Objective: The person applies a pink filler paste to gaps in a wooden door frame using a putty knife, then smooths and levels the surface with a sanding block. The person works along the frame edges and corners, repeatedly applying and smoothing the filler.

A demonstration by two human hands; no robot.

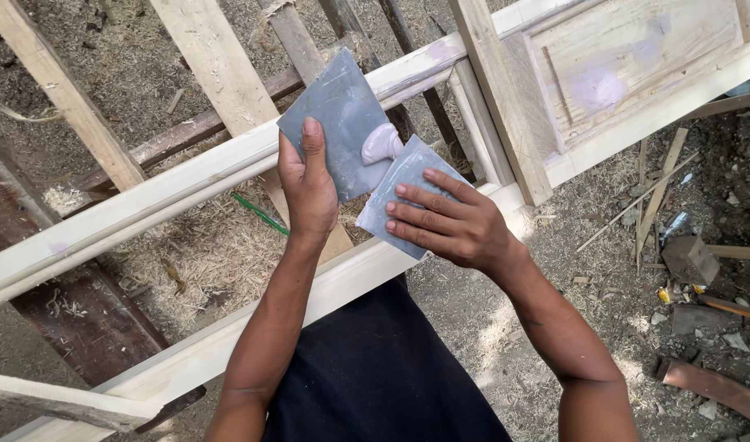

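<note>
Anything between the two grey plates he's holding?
Yes. In the head view a blob of pale lilac putty sits on the left hand's grey plate, right where the right hand's smaller plate meets it.

Two grey putty cards w/ a blob of filler

Larger grey card (340, 115) was tilted, flat face up, carrying a pale lilac putty blob (382, 143) at its 4 o'clock edge. Smaller grey card (397, 190) sat at 4 o'clock of it, angled, its top corner touching the blob, edges overlapping.
</note>
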